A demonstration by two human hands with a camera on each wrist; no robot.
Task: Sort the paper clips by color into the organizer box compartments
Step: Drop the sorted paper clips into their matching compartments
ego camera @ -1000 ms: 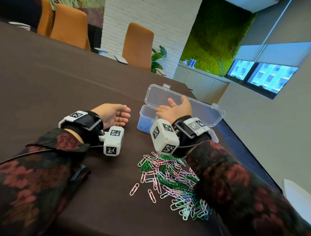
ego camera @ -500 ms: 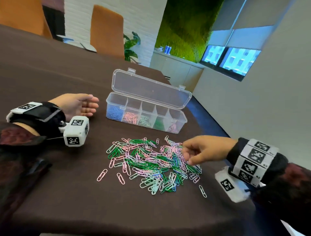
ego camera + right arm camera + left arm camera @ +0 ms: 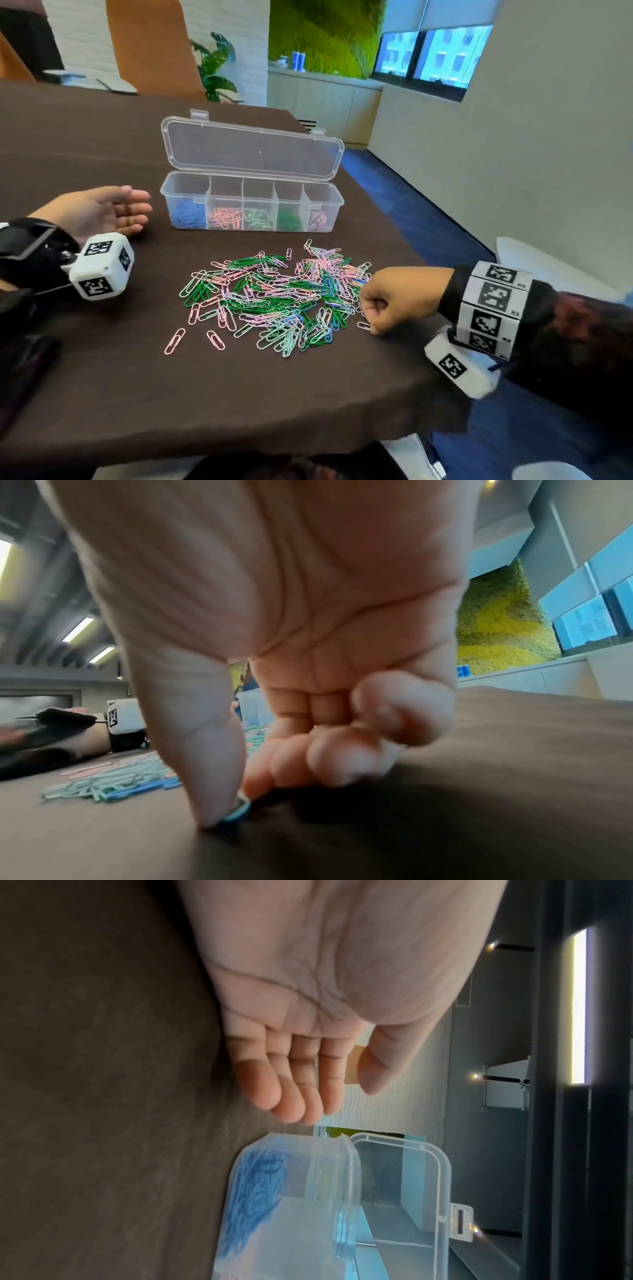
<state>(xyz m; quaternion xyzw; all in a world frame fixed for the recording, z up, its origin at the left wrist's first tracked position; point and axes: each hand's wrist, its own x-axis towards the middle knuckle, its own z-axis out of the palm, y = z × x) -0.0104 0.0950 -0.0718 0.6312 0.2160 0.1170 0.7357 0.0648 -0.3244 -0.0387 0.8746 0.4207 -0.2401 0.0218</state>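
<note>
Currently the right hand [image 3: 394, 301] is down at the right edge of the paper clip pile [image 3: 274, 298], fingers curled under, thumb and forefinger pinching a blue clip [image 3: 238, 811] flat against the brown tablecloth [image 3: 239, 394]. The wrist view shows the clip only half lifted — one end caught between thumb tip and fingertip, the rest on the cloth.

To do this well, as I judge it: tip the clip up on its edge before lifting, so the pinch closes round the wire and does not slide off. Take the single clip; neighbours in the pile lie just beside it and could hook on. Then carry it to the far-left compartment of the organizer box [image 3: 251, 192], where the blue ones [image 3: 186, 214] already sit. Pink, pale green, dark green and pinkish-lilac fill the others, left to right.

The left hand [image 3: 99, 212] lies on its side near the box's left end, fingers straight and relaxed, holding nothing, not touching the box. The lid [image 3: 251, 150] stands open behind the compartments.

Against half a second back: the right hand has closed from a loose reach over the pile's right side into a tighter pinch — lower, and nearer the table's near edge. The left hand and the box keep their places; a second ago the right hand was up at the box.
</note>
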